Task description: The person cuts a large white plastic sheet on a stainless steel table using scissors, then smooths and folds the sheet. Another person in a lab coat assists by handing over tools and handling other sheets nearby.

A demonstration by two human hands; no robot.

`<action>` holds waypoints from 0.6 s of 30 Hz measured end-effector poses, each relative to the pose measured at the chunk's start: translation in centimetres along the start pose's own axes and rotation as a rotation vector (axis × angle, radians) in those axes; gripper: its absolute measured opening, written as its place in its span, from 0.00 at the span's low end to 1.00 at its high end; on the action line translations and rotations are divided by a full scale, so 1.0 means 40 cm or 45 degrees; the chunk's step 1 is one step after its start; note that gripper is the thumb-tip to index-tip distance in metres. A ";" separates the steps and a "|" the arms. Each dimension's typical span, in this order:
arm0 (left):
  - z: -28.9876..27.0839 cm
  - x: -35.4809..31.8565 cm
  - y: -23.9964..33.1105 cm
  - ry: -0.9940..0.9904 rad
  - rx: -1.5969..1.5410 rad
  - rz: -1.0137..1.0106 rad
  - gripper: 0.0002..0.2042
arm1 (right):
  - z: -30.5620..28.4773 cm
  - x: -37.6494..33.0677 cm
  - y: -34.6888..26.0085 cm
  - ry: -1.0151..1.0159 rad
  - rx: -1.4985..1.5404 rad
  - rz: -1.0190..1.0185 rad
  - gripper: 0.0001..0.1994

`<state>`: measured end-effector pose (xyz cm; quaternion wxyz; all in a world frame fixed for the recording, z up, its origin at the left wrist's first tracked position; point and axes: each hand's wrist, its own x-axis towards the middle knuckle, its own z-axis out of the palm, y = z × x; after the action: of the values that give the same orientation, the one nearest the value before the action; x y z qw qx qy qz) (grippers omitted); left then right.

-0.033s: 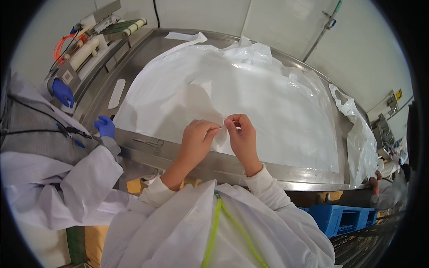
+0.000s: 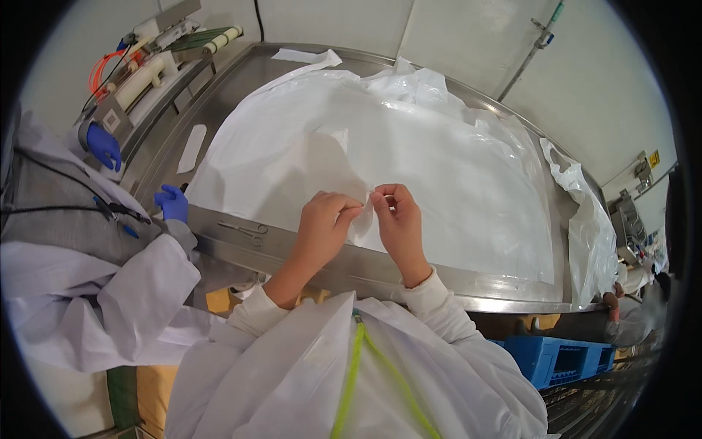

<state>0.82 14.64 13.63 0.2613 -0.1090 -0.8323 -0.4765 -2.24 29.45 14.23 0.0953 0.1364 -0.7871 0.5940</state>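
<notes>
A large sheet of white plastic film (image 2: 453, 190) covers most of the steel table in front of me. Over its near edge, my left hand (image 2: 325, 223) pinches a small bit of thin white film (image 2: 365, 216) between thumb and fingertips. My right hand (image 2: 398, 223) pinches the same bit close by, its fingertips a little apart from the left ones. Whether this bit is joined to the large sheet, I cannot tell. Left of my hands, a pair of metal scissors (image 2: 247, 233) lies on the table's near rim.
At my left stands a co-worker in a white coat with blue gloves (image 2: 172, 203), one resting at the table edge (image 2: 292, 252). White strips (image 2: 191, 148) lie at the left. Crumpled film (image 2: 585, 227) hangs over the right end. A blue pallet (image 2: 559, 360) is below right.
</notes>
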 end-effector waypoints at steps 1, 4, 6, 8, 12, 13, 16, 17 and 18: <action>0.001 -0.001 0.004 -0.022 -0.005 -0.039 0.04 | -0.005 -0.003 -0.008 -0.038 0.071 0.080 0.07; -0.003 -0.003 0.022 -0.005 -0.186 -0.254 0.04 | -0.006 -0.012 -0.021 -0.026 0.490 0.207 0.09; -0.008 -0.004 0.027 -0.011 -0.296 -0.336 0.04 | -0.004 -0.018 -0.040 -0.129 0.490 0.202 0.10; -0.014 -0.005 0.038 -0.026 -0.356 -0.417 0.05 | -0.002 -0.023 -0.048 -0.249 0.492 0.218 0.11; -0.033 -0.015 0.043 -0.036 -0.231 -0.470 0.09 | 0.008 -0.026 -0.057 -0.427 0.513 0.299 0.10; -0.035 -0.018 0.036 -0.031 -0.166 -0.456 0.10 | 0.010 -0.024 -0.059 -0.446 0.519 0.322 0.09; -0.042 -0.025 0.018 -0.002 -0.138 -0.462 0.13 | 0.017 -0.019 -0.053 -0.517 0.696 0.471 0.07; -0.047 -0.027 0.013 -0.024 -0.175 -0.432 0.13 | 0.020 -0.016 -0.053 -0.505 0.728 0.529 0.06; -0.051 -0.030 0.007 -0.048 -0.214 -0.403 0.14 | 0.024 -0.015 -0.052 -0.493 0.760 0.587 0.06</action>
<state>2.62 13.13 14.03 0.1575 -0.0070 -0.8011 -0.5773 -0.98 28.06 15.65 -0.2334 0.0874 -0.5936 0.7652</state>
